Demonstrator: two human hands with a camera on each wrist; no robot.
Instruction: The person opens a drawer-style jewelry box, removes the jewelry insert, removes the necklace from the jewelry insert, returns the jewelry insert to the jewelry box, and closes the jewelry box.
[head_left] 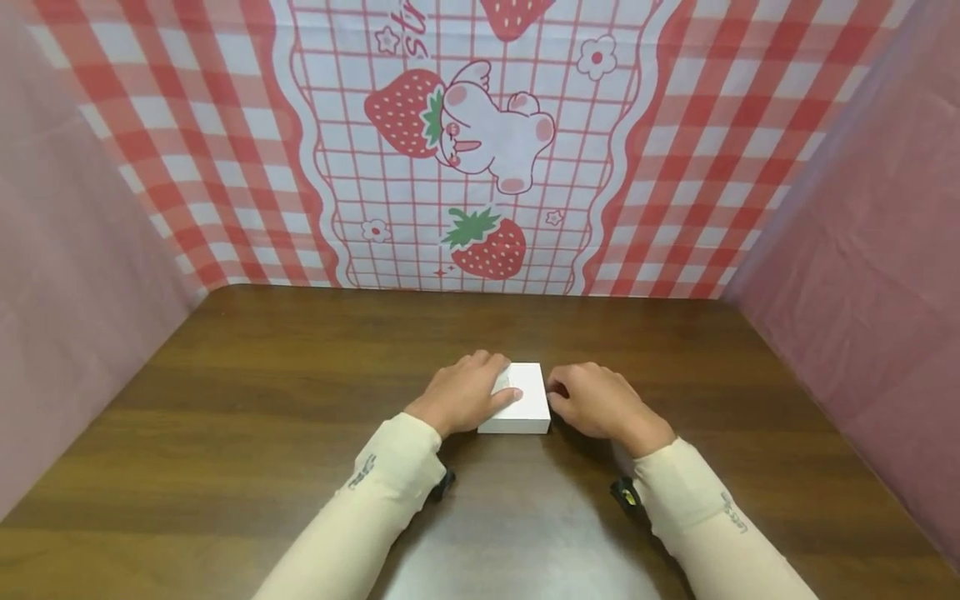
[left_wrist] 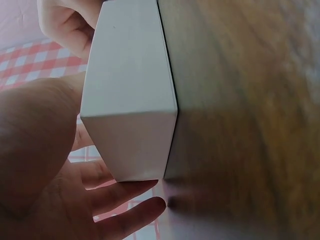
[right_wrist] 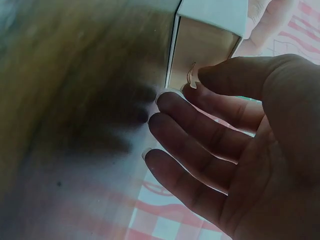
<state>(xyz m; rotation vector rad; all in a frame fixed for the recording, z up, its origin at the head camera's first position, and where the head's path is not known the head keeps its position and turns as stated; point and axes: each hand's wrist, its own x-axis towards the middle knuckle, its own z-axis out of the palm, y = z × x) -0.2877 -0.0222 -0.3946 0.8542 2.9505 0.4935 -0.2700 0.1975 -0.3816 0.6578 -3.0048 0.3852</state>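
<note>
A small white drawer box [head_left: 532,383] lies flat on the brown wooden table [head_left: 300,358]. My left hand [head_left: 467,393] holds it from the left, with the thumb over its top and the fingers along its far and left sides. At the box's right end, the right wrist view shows a tan drawer front [right_wrist: 207,45] with a small ribbon pull tab [right_wrist: 190,75]. Thumb and index finger of my right hand [head_left: 596,400] pinch at this tab, while the other fingers spread loosely beside the box. What the box contains is hidden.
Behind the table hangs a red-and-white checked cloth [head_left: 480,192] with strawberry prints. Pink cloth walls [head_left: 862,208] close off the left and right sides. Dark wrist straps [head_left: 626,493] show below both cream sleeves [head_left: 375,500].
</note>
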